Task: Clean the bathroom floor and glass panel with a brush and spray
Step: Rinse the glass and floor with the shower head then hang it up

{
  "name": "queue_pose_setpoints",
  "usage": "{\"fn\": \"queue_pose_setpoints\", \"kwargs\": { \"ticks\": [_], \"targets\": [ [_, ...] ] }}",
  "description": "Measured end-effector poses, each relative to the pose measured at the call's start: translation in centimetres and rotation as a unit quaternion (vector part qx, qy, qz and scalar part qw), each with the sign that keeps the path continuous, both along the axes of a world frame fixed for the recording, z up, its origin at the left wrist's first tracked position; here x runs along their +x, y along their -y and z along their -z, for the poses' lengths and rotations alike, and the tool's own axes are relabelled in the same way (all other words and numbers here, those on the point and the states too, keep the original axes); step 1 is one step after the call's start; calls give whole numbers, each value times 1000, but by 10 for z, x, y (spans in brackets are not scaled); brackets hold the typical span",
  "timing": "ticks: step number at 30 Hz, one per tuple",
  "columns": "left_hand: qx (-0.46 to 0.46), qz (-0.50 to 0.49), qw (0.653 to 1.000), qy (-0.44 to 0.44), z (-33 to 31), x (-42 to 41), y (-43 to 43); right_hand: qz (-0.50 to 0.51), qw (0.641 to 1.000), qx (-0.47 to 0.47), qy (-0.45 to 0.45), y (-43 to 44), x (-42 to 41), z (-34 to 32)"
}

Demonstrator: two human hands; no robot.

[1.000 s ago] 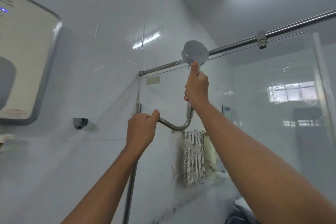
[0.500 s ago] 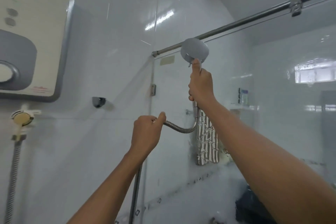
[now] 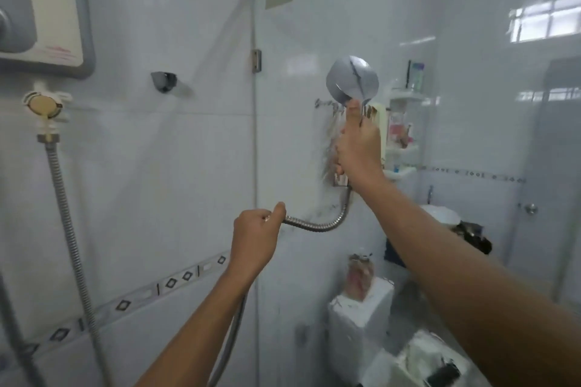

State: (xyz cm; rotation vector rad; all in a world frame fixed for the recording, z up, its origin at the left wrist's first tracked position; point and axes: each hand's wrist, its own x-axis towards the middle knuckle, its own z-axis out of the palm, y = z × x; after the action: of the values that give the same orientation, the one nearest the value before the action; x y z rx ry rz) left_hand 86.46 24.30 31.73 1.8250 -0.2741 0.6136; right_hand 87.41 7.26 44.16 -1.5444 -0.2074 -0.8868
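Note:
My right hand [image 3: 358, 148] grips the handle of a chrome shower head [image 3: 352, 78], raised in front of the glass panel [image 3: 301, 141]. Its round head faces the glass, and water streaks blur the glass just below and left of it. My left hand [image 3: 254, 239] is closed on the metal shower hose [image 3: 327, 223], which curves from that hand up to the handle. The glass panel stands upright ahead, with its left edge meeting the tiled wall. No brush or spray bottle is in view, and the floor is hidden.
A water heater [image 3: 47, 9] hangs at the upper left, with a valve [image 3: 45, 105] and a second hose [image 3: 67, 217] below it. A shower holder [image 3: 163, 81] sits on the tiled wall. Behind the glass are a toilet [image 3: 361, 320] and a corner shelf [image 3: 404, 135].
The view has tilted down and the shower head now sits lower against the glass. Both hands keep their hold on the handle and the hose.

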Motion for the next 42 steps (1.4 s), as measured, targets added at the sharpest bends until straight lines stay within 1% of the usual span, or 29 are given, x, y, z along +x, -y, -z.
{"fn": "queue_pose_setpoints", "kwargs": {
  "ticks": [3, 5, 8, 11, 12, 14, 19, 23, 25, 27, 29, 33, 38, 42],
  "targets": [
    [6, 3, 999, -32, 34, -13, 2, -20, 999, 6, -30, 2, -10, 36],
    [13, 4, 999, -46, 55, -22, 6, -6, 999, 2, -44, 4, -16, 60],
    [25, -7, 998, -62, 81, -31, 7, 12, 998, -31, -60, 3, -25, 94],
    [26, -7, 995, -92, 112, -40, 10, 18, 995, -23, -94, 4, -33, 128],
    [27, -5, 994, -103, 121, -44, 10, 22, 994, -34, -106, 4, -34, 138],
    [34, -9, 992, -120, 140, -51, 12, 43, 990, -60, -119, 5, -36, 159],
    [54, -10, 985, -163, 183, -69, 21, 86, 983, -78, -144, 16, -52, 207],
    [77, -11, 978, -191, 217, -92, 38, 91, 977, -81, -177, 38, -67, 254],
    [80, -9, 976, -204, 228, -101, 43, 86, 977, -79, -176, 47, -73, 270],
    [86, -3, 974, -208, 238, -113, 53, 81, 977, -80, -180, 56, -90, 280],
    [96, -3, 971, -220, 248, -125, 64, 98, 976, -87, -175, 64, -108, 286],
    [132, 13, 964, -232, 262, -152, 93, 108, 970, -99, -194, 87, -142, 296],
    [137, 46, 960, -241, 268, -186, 132, 101, 969, -98, -201, 122, -181, 308],
    [155, 86, 950, -257, 276, -214, 160, 100, 955, -105, -258, 149, -204, 321]
  ]
}}
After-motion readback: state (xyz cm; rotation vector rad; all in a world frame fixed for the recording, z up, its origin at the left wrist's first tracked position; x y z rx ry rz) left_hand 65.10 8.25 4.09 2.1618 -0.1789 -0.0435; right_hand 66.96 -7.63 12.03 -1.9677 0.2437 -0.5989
